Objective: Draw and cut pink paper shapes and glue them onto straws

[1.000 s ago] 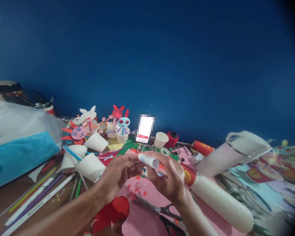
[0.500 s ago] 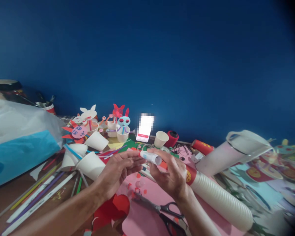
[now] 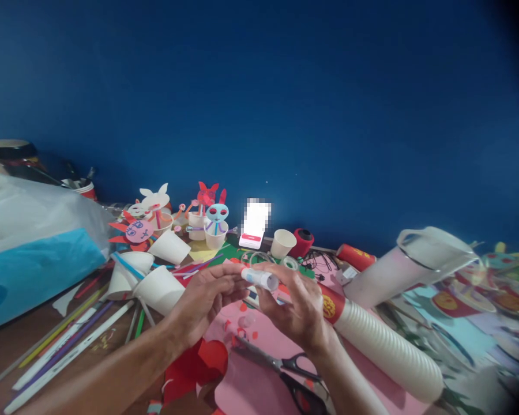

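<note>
Over the pink paper, my right hand (image 3: 294, 308) grips a white glue stick (image 3: 259, 279) between thumb and fingers, its hollow end toward me. The stick's far end meets the fingertips of my left hand (image 3: 211, 297). A tiny red paper piece (image 3: 243, 268) shows at those left fingertips, mostly hidden by the stick and fingers. Below both hands lie black-handled scissors (image 3: 277, 363), partly behind my right wrist. Red paper scraps (image 3: 196, 366) lie beside them, with small red cut-outs scattered on the pink paper (image 3: 246, 380).
On the right lie a long stack of paper cups (image 3: 389, 346) and a white pitcher (image 3: 398, 271). Tipped cups (image 3: 161, 288) and pens (image 3: 56, 351) are at left. Paper puppets in cups (image 3: 217, 230) and a lit phone (image 3: 254, 225) stand along the blue wall.
Both hands stay together; the glue stick and my right hand have shifted slightly left. The glue stick still meets my left fingertips.
</note>
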The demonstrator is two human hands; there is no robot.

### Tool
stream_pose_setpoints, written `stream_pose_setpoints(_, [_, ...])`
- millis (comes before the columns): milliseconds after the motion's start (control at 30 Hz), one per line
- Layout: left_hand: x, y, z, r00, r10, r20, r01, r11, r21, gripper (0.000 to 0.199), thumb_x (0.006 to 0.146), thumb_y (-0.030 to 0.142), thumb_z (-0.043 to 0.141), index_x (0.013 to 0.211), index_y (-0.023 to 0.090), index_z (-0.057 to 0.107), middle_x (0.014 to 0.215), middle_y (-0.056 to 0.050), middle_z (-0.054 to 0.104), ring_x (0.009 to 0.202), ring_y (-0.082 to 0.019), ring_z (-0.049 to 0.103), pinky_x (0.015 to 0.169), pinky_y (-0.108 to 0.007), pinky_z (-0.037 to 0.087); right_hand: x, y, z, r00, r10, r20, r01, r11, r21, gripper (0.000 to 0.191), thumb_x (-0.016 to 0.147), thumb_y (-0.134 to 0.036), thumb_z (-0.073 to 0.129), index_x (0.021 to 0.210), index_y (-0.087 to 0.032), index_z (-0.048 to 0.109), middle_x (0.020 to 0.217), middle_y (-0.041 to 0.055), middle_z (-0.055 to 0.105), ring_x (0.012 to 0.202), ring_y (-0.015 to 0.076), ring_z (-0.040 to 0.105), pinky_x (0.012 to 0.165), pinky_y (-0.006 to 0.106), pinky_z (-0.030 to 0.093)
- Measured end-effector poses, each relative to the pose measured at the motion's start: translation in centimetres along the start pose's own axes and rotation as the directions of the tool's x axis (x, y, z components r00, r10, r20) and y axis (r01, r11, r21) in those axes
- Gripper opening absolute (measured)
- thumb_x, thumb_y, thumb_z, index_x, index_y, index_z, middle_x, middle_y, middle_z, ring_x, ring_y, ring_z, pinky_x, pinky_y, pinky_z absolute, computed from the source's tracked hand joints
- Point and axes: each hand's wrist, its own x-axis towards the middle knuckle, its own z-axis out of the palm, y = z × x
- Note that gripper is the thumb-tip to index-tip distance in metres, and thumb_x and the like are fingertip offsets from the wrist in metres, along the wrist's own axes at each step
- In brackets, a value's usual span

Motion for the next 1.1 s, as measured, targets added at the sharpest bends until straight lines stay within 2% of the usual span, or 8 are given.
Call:
stream_pose_setpoints(233, [0.15,0.15,0.01,1.000,-0.010,0.007,0.010,0.998,0.055,0.017,0.071,0.012,0.062,0.087,0.012,0.067,0.086,-0.008,0.072,0.082,-0.016,0.065,0.079,-0.027,0.048,0.15,0.20,-0.17,1.000,0.004,-0.019,-0.005,0.998,-0.059,0.035,0.077,-0.012,0.058,0.109,-0.022,0.050,0.097,0.0039,0.070,0.085,0.0183,0.067,0.072,0.029,0.054])
stream_pose_setpoints(433, [0.17,-0.15,-0.05,1.000,-0.027,0.010,0.026,0.997,0.076,0.018,0.072,0.014,0.061,0.089,0.012,0.067,0.084,-0.008,0.072,0.082,-0.016,0.065,0.079,-0.028,0.048,-0.02,0.46,-0.01,1.000,0.022,-0.007,-0.023,0.999,-0.041,0.036,0.077,-0.011,0.059,0.110,-0.021,0.051,0.100,0.0054,0.069,0.089,0.0179,0.066,0.076,0.029,0.053])
stream_pose_setpoints(600, [0.19,-0.46,-0.19,0.998,-0.059,0.012,0.058,0.997,0.058,0.017,0.069,0.011,0.061,0.085,0.013,0.067,0.079,-0.005,0.071,0.073,-0.014,0.065,0.076,-0.028,0.049,-0.05,0.20,0.07,0.999,0.046,0.000,-0.046,0.998,0.031,0.036,0.077,-0.010,0.059,0.110,-0.022,0.052,0.100,0.0049,0.069,0.090,0.0171,0.066,0.076,0.027,0.053])
stream_pose_setpoints(733, [0.14,-0.17,-0.06,0.995,-0.091,0.037,0.089,0.995,0.055,0.018,0.070,0.012,0.059,0.087,0.012,0.066,0.084,-0.008,0.072,0.084,-0.018,0.066,0.078,-0.029,0.048,0.01,0.04,-0.21,0.979,0.196,-0.058,-0.185,0.970,0.157,0.033,0.076,-0.012,0.060,0.106,-0.024,0.054,0.098,0.0045,0.068,0.086,0.0187,0.066,0.075,0.031,0.054])
stream_pose_setpoints(900, [-0.02,0.03,-0.12,0.993,-0.098,0.060,0.098,0.995,0.009,0.020,0.073,0.017,0.057,0.091,0.011,0.066,0.095,-0.013,0.071,0.094,-0.024,0.064,0.083,-0.033,0.046,-0.11,0.31,0.00,0.891,0.433,-0.135,-0.353,0.850,0.392,0.022,0.078,-0.015,0.058,0.099,-0.021,0.055,0.091,0.0063,0.065,0.083,0.0194,0.064,0.072,0.034,0.054])
stream_pose_setpoints(967, [-0.08,-0.02,-0.23,0.993,-0.087,0.080,0.087,0.996,-0.002,0.021,0.075,0.021,0.057,0.092,0.011,0.065,0.096,-0.014,0.070,0.096,-0.026,0.064,0.084,-0.035,0.046,-0.17,0.34,0.21,0.875,0.466,-0.132,-0.375,0.823,0.426,0.019,0.079,-0.015,0.058,0.097,-0.020,0.054,0.089,0.0058,0.064,0.081,0.0188,0.063,0.071,0.034,0.054])
stream_pose_setpoints(1100, [-0.27,-0.05,-0.09,0.998,-0.035,0.056,0.029,0.994,0.105,0.027,0.076,0.034,0.061,0.094,0.014,0.064,0.098,-0.013,0.070,0.098,-0.026,0.062,0.080,-0.033,0.046,-0.26,0.04,0.55,0.898,0.430,-0.090,-0.359,0.837,0.412,0.024,0.079,-0.013,0.056,0.101,-0.021,0.054,0.095,0.0062,0.064,0.087,0.0190,0.063,0.076,0.035,0.052])
